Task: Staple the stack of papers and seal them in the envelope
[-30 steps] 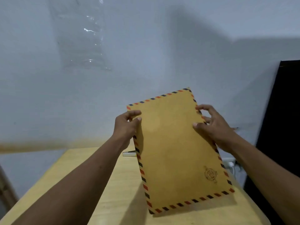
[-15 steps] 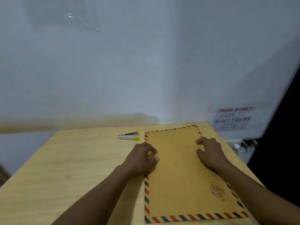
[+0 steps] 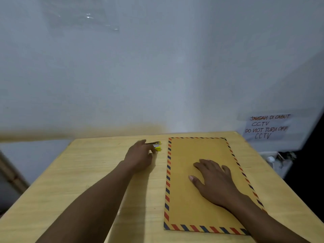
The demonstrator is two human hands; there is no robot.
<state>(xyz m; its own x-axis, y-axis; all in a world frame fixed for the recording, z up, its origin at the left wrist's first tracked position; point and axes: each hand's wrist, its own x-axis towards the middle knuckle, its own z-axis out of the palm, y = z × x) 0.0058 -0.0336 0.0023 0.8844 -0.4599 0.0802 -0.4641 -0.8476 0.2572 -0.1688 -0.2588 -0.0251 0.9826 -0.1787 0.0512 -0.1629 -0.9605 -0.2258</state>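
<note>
A brown envelope with a red-and-blue striped border lies flat on the wooden table, plain side up. My right hand rests palm down on its middle, fingers spread. To the left of the envelope's far corner sits a small silver stapler with a yellow end. My left hand covers most of it, index finger over the top and thumb at its near side. No loose papers show.
The table's far edge meets a white wall. A taped paper notice hangs low on the wall at the right. A white socket with cables sits beyond the table's right edge, beside a dark panel.
The envelope went from held upright in both hands to flat on the table. My left hand left it and reached to the stapler; my right hand slid to its middle.
</note>
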